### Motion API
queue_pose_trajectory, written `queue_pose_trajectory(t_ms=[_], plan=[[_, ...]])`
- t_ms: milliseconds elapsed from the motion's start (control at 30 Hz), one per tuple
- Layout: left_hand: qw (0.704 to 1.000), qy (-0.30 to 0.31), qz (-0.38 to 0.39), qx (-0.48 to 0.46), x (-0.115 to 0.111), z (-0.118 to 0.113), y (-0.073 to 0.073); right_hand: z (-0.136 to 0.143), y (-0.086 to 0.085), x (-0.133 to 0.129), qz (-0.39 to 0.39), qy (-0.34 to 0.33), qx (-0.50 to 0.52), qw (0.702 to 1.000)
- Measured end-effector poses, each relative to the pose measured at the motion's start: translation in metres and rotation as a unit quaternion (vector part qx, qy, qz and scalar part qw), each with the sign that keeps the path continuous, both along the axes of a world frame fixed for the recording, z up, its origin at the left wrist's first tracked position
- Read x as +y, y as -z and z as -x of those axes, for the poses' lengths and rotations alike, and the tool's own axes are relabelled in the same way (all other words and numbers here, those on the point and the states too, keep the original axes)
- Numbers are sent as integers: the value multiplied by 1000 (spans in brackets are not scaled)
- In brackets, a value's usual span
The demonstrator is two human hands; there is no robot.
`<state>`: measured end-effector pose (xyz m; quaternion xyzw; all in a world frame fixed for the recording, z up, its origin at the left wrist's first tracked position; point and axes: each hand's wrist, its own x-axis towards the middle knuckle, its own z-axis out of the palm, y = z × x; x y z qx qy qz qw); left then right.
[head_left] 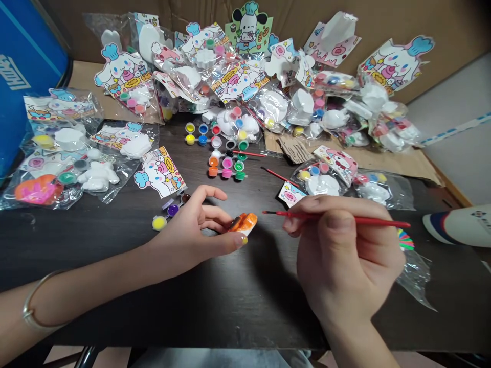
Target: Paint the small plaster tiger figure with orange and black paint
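Between the thumb and fingers of my left hand (209,225) is a small figure (245,225), painted orange with a dark patch and a white lower edge. My right hand (345,245) pinches a thin red paintbrush (368,221), held level, with its dark tip pointing left. A short gap separates the brush tip from the figure. Beyond my left hand are open paint pots (227,162) in orange, pink, green, white and other colours. Close beside my left wrist sit a yellow pot (159,223) and a purple pot (173,210).
Bagged white figures with cartoon cards (240,82) fill the back of the dark table (215,306). More bags (69,174) lie at the left. Two other red brushes (280,176) rest beyond my hands. A paper cup (460,225) lies on its side at the right.
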<state>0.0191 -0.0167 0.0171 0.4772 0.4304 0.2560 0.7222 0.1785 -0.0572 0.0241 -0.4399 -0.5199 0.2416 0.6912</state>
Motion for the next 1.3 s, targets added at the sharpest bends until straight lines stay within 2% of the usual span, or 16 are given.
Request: queue_pose_trajectory(t_ms=[100,200,333,467,600,800,933,1200,1300], plan=[[1000,4,5,-18,1,0,1,-2,1,0,-4,32,-24,999],[998,-20,33,-52,3,0,4,-5,4,-2,-7,40,-84,996],[991,-43,73,-107,7,1,8,-3,6,-2,-54,2,-132,990],[982,-19,105,-156,8,3,13,1,11,-1,-61,-19,-171,983],[973,1,94,-211,6,4,21,2,14,-2,-59,-45,-215,974],[971,13,74,-228,9,7,27,3,13,-4,-32,-53,-251,966],[973,24,69,-218,10,9,24,4,15,-3,-35,-49,-242,969],[973,3,102,-206,6,9,6,5,17,-3,-56,-49,-220,973],[973,2,106,-203,7,8,8,8,16,-3,-43,-51,-191,979]])
